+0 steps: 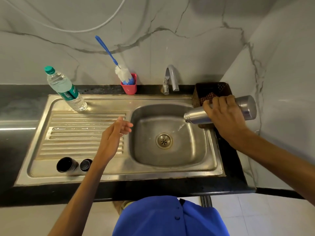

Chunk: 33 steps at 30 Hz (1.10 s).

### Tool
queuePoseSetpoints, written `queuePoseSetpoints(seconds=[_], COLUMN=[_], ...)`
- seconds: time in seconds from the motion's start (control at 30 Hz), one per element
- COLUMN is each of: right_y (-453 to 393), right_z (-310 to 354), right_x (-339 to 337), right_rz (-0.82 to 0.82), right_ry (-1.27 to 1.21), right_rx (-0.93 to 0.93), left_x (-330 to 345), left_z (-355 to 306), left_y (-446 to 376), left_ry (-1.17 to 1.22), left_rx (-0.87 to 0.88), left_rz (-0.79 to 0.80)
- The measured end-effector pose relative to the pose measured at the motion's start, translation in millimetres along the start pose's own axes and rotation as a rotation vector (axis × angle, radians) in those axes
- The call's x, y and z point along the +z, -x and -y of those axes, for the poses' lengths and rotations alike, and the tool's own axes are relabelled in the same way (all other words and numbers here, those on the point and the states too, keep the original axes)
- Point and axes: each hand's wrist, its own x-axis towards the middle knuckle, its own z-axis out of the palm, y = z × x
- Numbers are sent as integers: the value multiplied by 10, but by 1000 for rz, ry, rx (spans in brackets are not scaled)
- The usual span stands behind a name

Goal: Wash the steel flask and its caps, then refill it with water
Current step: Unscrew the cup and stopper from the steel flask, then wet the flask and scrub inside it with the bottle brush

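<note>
Your right hand (221, 111) is gripping the flask (245, 108), tipping water into the sink (211, 150); your left hand (115, 133) is hovering, fingers relaxed.

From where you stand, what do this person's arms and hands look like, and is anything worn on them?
Both forearms are bare, with no sleeves showing. The left hand and right hand wear no gloves, and no rings, watch or bracelets show. Below is a blue buttoned garment.

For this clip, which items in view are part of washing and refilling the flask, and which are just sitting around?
Part of the job:
steel flask, gripped by the right hand, tipped and pouring water into the sink
two caps on the drainboard
bottle brush in the pink cup
tap
water bottle, probably for refilling

Lying about:
brown basket
white cable
</note>
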Motion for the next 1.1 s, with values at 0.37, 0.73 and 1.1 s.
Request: queuePoseSetpoints(seconds=[0.37,0.73,1.1], right_y=[-46,-212,-68], right_z=[112,667,1864], right_x=[-168,-664,-1360], right_rz=[-99,323,266], right_ry=[207,-826,-1600], right_rx=[-275,55,42], left_x=[-165,2,108], left_z=[110,32,-222], left_y=[123,446,55], left_ry=[-39,-230,-62], left_rx=[-66,-211,-211], left_rz=[120,540,77])
